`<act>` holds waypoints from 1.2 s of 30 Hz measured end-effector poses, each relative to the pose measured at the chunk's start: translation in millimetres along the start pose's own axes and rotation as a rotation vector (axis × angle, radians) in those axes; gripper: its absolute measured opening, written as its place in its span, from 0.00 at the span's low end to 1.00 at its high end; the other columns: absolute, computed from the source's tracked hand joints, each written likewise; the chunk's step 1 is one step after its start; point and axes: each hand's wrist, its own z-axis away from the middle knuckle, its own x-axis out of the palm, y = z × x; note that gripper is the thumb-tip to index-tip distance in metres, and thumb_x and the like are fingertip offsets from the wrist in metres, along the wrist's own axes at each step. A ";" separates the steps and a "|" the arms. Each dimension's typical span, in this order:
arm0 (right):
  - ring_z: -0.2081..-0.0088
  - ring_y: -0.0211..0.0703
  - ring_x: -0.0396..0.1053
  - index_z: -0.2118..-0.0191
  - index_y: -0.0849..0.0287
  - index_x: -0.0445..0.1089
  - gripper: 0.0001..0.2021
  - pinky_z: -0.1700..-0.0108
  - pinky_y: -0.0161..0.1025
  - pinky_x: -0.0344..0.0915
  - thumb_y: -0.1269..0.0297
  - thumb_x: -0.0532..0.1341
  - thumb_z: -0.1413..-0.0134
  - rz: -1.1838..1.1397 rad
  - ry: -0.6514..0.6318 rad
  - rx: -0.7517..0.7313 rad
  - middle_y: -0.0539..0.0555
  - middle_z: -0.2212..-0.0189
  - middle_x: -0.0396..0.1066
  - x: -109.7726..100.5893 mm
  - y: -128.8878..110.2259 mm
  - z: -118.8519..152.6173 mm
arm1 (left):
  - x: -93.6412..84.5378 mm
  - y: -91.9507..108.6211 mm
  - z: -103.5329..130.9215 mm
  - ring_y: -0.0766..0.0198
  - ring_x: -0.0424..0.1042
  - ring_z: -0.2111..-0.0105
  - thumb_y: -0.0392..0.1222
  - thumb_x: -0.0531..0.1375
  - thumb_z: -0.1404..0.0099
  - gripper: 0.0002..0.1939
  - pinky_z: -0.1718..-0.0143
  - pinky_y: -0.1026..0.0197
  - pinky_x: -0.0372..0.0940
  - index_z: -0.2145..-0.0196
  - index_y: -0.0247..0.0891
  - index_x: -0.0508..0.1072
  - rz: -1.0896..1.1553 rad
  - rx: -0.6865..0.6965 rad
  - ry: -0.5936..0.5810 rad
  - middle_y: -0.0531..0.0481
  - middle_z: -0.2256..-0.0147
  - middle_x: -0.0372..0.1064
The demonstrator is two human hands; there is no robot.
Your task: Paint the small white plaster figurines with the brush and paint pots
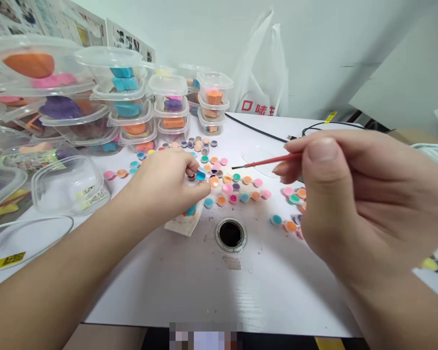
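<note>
My right hand [354, 194] is closed around a thin red paintbrush [273, 159], its dark tip pointing left over the paint pots. A small blue paint pot [200, 176] is pinched between the thumb and fingers of my left hand [171, 182]. Next to it lies an orange paint pot [213, 182]; I cannot tell whether the two are joined. Strips of small paint pots in pink, orange, green and blue [244, 198] spread over the white table. Under my left hand, partly hidden, is a pale cloth or paper [182, 226] with blue and orange on it.
Stacked clear tubs [173, 104] with coloured shapes stand at the left and back. An uncovered clear tub [67, 187] sits left of my forearm. A round hole [231, 235] opens in the table. Behind are a white plastic bag [263, 73] and a black cable [255, 129].
</note>
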 end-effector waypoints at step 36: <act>0.69 0.37 0.76 0.59 0.55 0.75 0.08 0.66 0.35 0.73 0.75 0.62 0.36 -0.081 -0.150 -0.232 0.50 0.70 0.79 17.9 -3.9 10.3 | -0.1 -4.0 26.6 0.59 0.68 0.67 0.37 0.62 0.38 0.03 0.65 0.56 0.68 0.69 0.39 0.71 0.024 0.579 0.647 0.48 0.70 0.70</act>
